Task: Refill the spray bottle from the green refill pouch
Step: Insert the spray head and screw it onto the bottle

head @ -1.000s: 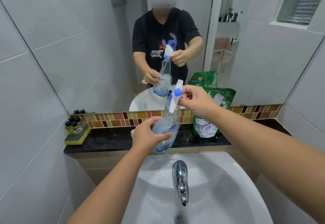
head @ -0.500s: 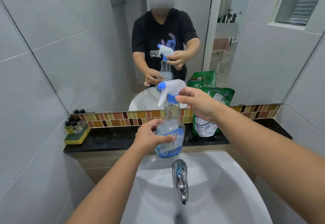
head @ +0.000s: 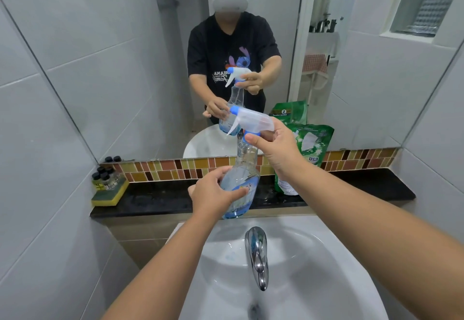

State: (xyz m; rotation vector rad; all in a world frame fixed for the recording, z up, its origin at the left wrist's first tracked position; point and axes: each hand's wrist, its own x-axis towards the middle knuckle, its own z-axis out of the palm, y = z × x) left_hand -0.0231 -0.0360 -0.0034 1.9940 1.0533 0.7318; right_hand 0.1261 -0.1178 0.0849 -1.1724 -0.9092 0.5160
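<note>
Your right hand [head: 275,147] has its fingers curled round the blue collar under the white trigger head [head: 253,120], thumb forward on the near side; the collar is mostly hidden behind that thumb, so you cannot tell whether it is seated on the neck or loose. Your left hand [head: 213,192] grips the body of the spray bottle [head: 242,181], fingers wrapped round its left and near side and covering part of the label, whose print is too blurred to read. The bottle is clear, roughly upright, held in the air over the far rim of the white sink [head: 313,252] and in front of the dark tabletop [head: 155,200]; blue liquid shows low in the bottle, though your hand hides most of that part. Your right wrist and forearm cover the lower left of the green refill pouch [head: 312,143], which stands on the tabletop to the right of the bottle against the mirror [head: 113,55]. At the far left a yellow sponge [head: 109,194] carries small black-capped bottles [head: 104,176], too small to make out. The chrome tap [head: 257,252] reaches toward you over the basin. Compared with half a second ago, the trigger head sits higher and its nozzle points further left, your right thumb has come round to the front of the collar, and your left grip on the body is unchanged.
</note>
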